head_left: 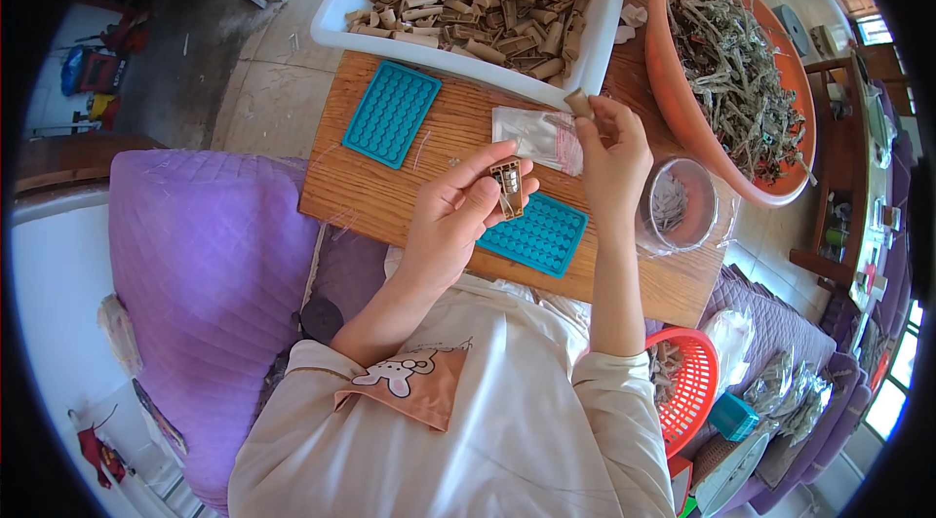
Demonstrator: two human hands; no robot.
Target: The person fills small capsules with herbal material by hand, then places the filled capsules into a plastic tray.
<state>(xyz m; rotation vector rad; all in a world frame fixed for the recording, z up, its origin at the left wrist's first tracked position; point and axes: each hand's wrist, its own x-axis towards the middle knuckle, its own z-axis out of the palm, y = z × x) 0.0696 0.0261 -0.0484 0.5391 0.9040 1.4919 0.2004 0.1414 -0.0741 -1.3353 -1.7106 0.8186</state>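
My left hand [444,226] is closed around a small brown plastic casing [509,191], its open side facing up. Inside it are shiny metal bits, too small to name, and fine wire-like strands show near it. Up and to the right, my right hand [618,153] pinches a second brown plastic piece [579,105], probably a casing half, by the near edge of a white tray [336,36]. Many similar brown pieces [487,1] fill that tray. Under and beside my left hand lies a teal pitted mat [546,237]; another teal mat [391,115] lies farther left.
Between my hands and the tray lies a clear plastic bag [531,133] on the wooden table [361,189]. At the right stand a clear round tub [680,204] of small pale parts and an orange basin [666,79] heaped with greyish strips. A red basket [698,383] sits lower right.
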